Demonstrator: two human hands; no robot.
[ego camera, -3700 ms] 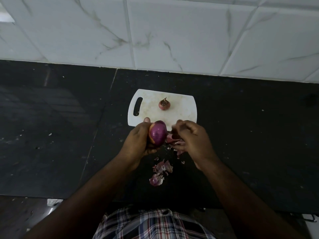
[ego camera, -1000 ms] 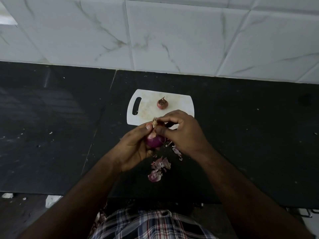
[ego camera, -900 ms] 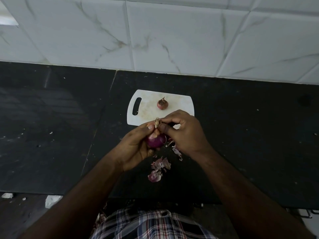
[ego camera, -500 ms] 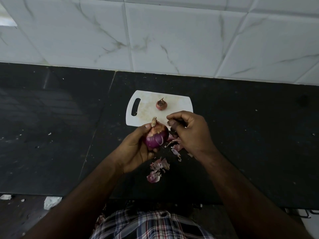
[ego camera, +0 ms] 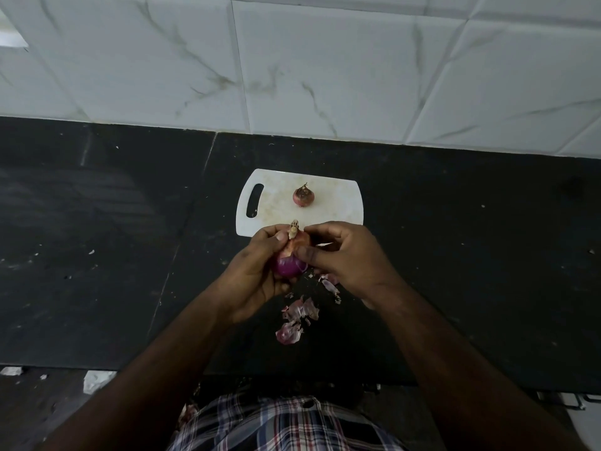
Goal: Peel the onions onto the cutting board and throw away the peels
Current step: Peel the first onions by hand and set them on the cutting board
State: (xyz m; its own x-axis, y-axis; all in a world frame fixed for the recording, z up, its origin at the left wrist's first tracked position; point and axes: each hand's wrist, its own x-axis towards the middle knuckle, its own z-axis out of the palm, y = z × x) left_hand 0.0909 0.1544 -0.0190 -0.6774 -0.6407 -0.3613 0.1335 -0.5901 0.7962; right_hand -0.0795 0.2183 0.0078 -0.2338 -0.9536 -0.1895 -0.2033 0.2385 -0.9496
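The left hand (ego camera: pixel 252 275) grips a red onion (ego camera: pixel 290 258) from its nine o'clock side, fingers curled round the bulb and the thumb laid along its upper part. The onion is held just above the black table (ego camera: pixel 455 255), close to the near edge of the white cutting board (ego camera: pixel 338 203). Its long axis runs roughly six to twelve o'clock, with the dry pale stem tip pointing toward twelve, at the board, and the glossy purple peeled end toward six. The upper half wears a paler, pinkish-brown skin. The right hand (ego camera: pixel 349 258) comes in from three o'clock, its fingers bent and clamped on the onion's upper skin, the thumb pressed against the bulb's side. On the cutting board, at twelve o'clock from the hands and well apart from them, sits a smaller unpeeled onion (ego camera: pixel 303 195), its dry tip pointing toward twelve. Loose peels (ego camera: pixel 297 315) lie on the table at six o'clock from the held onion, with smaller scraps (ego camera: pixel 330 286) under the right wrist. White marble-veined wall tiles (ego camera: pixel 325 66) rise beyond the table.
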